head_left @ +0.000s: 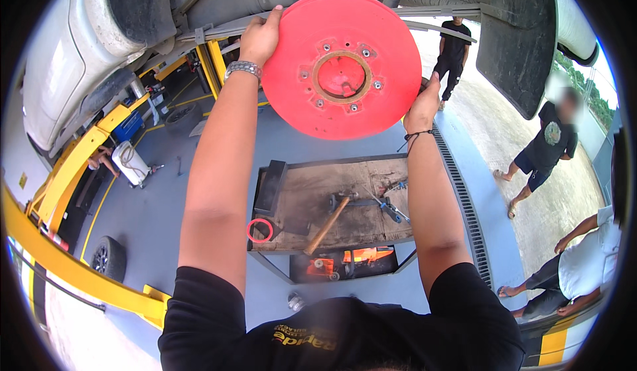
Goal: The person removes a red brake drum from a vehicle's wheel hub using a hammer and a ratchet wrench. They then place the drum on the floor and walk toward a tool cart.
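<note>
A large round red brake drum is raised in front of me at the underside of a lifted vehicle. Around its rust-brown centre ring sit several studs or bolt holes. My left hand grips the drum's left rim, fingers going behind it. On the opposite side, my right hand holds the lower right rim with the thumb up along the edge. Most of the fingers of both hands are hidden behind the drum. Whatever lies directly behind the drum is covered by it.
Below my arms stands a tool cart bearing a wooden-handled hammer, a red ring and blue-handled tools. A yellow lift arm curves along the left. Several people stand at right; a mud flap hangs nearby.
</note>
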{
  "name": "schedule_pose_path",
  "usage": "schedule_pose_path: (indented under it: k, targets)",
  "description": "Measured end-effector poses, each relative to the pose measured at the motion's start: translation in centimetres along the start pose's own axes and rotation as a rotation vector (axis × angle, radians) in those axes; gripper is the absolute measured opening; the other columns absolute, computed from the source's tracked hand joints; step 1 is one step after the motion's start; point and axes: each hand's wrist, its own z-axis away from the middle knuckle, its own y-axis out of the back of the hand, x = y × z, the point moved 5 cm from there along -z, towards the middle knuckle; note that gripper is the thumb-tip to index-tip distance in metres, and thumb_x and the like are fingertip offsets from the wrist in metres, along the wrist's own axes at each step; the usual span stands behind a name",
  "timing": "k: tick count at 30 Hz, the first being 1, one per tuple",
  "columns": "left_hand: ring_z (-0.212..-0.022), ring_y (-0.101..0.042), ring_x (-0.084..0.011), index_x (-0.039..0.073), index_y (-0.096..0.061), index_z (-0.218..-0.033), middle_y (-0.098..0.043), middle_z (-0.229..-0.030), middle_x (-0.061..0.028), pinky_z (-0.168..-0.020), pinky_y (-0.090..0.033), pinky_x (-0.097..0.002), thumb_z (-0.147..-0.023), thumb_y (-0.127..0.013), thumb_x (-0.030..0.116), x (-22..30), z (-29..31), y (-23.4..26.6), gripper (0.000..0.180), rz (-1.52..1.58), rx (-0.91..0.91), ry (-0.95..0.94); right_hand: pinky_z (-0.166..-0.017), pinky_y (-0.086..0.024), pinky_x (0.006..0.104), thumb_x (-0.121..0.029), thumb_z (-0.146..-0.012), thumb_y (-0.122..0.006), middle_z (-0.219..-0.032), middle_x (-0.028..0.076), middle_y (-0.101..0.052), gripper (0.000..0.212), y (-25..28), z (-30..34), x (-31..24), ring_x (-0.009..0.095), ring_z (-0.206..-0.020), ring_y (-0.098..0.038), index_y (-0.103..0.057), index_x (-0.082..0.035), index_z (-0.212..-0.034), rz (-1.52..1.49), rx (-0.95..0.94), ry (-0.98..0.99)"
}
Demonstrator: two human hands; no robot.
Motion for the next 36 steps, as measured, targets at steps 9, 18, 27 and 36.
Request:
schedule_pose_path:
  k: [9,18,27,36]
  targets:
    - [-0.127,-0.054,-0.0390,-0.011,-0.057,-0.124,-0.057,-0.130,-0.0310,-0.109,-0.040,-0.0411,-0.088,-0.052,0.057,2.9,1.2,0.7,0.076,-0.099,-0.028,0.034,-0.103,-0.044,0.0430,-0.052,-0.100,-0.034,-0.142,0.016,-0.051,0.069,-1.2,5.3,3.5,0.030,-0.124,-0.055,-0.045,0.005,-0.139,-0.001,0.241,-0.092]
    - [-0.113,-0.060,-0.0468,-0.011,-0.061,-0.115,-0.063,-0.117,-0.0341,-0.102,-0.046,-0.0448,-0.094,-0.042,0.057,3.1,2.3,1.1,0.074,-0.124,0.044,-0.008,-0.101,-0.043,0.0405,-0.049,-0.090,-0.047,-0.129,0.020,-0.060,0.070,0.2,4.2,3.9,0.033,-0.120,-0.057,-0.057,0.011,-0.124,0.064,0.388,-0.076]
    - [-0.111,-0.061,-0.0422,-0.012,-0.061,-0.116,-0.063,-0.117,-0.0292,-0.101,-0.046,-0.0442,-0.081,-0.057,0.075,2.8,2.5,0.4,0.094,-0.055,-0.034,-0.243,-0.095,-0.046,0.0361,-0.047,-0.093,-0.049,-0.123,0.011,-0.064,0.057,1.7,2.7,3.4,0.024,-0.113,-0.061,-0.059,0.000,-0.123,-0.080,0.284,0.025]
    - [-0.113,-0.058,-0.0196,-0.005,-0.038,-0.142,-0.058,-0.128,-0.0154,-0.094,-0.048,-0.0329,-0.099,-0.056,0.048,-8.1,10.4,-0.6,0.071,0.830,-0.266,0.033,-0.099,-0.041,0.0393,-0.059,-0.097,-0.047,-0.126,0.011,-0.061,0.067,2.0,3.4,-1.7,0.021,-0.112,-0.056,-0.055,-0.004,-0.134,0.277,-0.127,0.155]
